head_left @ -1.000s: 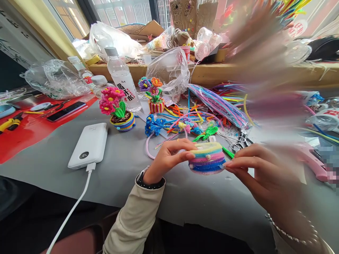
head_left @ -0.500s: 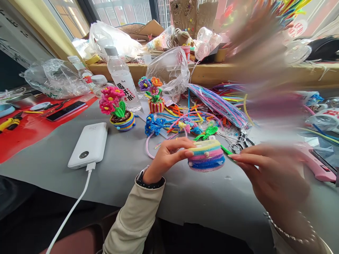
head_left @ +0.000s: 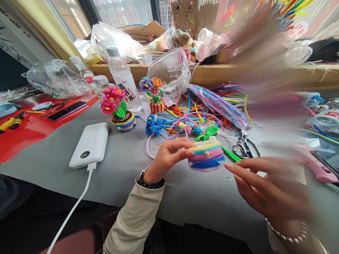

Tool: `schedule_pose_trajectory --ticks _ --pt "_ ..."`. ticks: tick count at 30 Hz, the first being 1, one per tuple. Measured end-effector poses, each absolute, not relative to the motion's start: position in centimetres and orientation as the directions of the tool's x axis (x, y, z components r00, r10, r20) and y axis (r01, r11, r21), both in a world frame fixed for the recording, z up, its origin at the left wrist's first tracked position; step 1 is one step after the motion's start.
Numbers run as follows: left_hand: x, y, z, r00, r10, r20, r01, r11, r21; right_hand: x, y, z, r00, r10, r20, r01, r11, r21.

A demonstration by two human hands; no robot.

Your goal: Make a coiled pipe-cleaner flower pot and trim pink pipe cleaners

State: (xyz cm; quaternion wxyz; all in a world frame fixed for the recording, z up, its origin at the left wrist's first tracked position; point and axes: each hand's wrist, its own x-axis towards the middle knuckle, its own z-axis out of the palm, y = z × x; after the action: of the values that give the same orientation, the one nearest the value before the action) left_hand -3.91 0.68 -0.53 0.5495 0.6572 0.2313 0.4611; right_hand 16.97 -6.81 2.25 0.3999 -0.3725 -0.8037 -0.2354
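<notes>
A small round pot [head_left: 206, 156] wrapped in yellow, turquoise, pink, purple and blue pipe cleaners is tilted slightly above the table. My left hand [head_left: 173, 155] grips its left rim between thumb and fingers. Pale blobs sit on its side, one on the blue band at the right. Close by that blob is my right hand [head_left: 267, 187], its forefinger stretched to the pot's side and the thumb lower and apart. I see nothing held in it. Green pipe cleaners [head_left: 231, 154] lie behind, next to scissors [head_left: 246, 146].
Pink glue gun [head_left: 316, 162] lies at right. Behind are blue pipe-cleaner flowers [head_left: 156, 124], a bundle of pipe cleaners [head_left: 217, 104] and two flower pots [head_left: 123, 121]. A white power bank [head_left: 88, 144] with a cable lies left. A blurred patch covers the upper right.
My right forefinger has moved left and down from the green pipe cleaner to the pot's right side, its pinch loosened. My left hand and the pot have barely moved.
</notes>
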Motion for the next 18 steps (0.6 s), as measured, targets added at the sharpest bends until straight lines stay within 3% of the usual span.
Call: schedule_pose_trajectory --ticks 18 --pt "-3.73 0.66 -0.49 0.467 0.809 0.356 -0.235 -0.275 0.932 16.84 -6.87 1.98 -0.375 0.410 0.831 0.791 0.609 0.057"
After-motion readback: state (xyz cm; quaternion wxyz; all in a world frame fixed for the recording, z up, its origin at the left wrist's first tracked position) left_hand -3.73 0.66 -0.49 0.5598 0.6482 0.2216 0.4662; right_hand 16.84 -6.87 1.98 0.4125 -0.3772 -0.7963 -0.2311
